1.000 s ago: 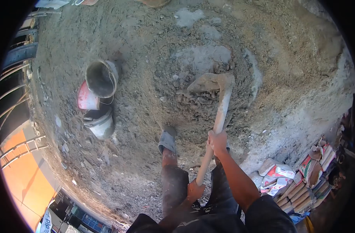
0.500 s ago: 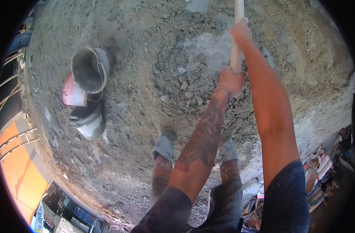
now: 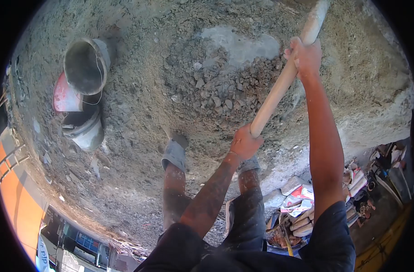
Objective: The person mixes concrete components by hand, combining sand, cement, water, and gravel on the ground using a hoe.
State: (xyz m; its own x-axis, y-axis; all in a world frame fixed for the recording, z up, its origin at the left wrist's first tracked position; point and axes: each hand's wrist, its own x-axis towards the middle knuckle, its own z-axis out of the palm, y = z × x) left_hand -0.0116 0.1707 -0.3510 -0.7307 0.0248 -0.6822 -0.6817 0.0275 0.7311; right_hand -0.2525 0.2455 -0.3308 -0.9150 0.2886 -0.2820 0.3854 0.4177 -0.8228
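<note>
A long wooden tool handle (image 3: 284,77) slants up to the top right, and its blade is out of view. My left hand (image 3: 244,143) is shut round the handle's near end. My right hand (image 3: 305,56) grips it higher up, near the top edge. Below the handle lies a mound of sand, gravel and grey cement (image 3: 225,86). My two boots (image 3: 174,154) stand at the mound's near edge.
Two grey buckets (image 3: 82,68) and a red pan (image 3: 64,97) lie on the ground to the left. Cement sacks (image 3: 302,204) are stacked at the lower right. A building edge and an orange surface (image 3: 14,199) run along the left.
From the blade resting in the mound, the handle was swung up. My arms are now lowering a little, with the handle slanting to the top right and my hands spread further apart.
</note>
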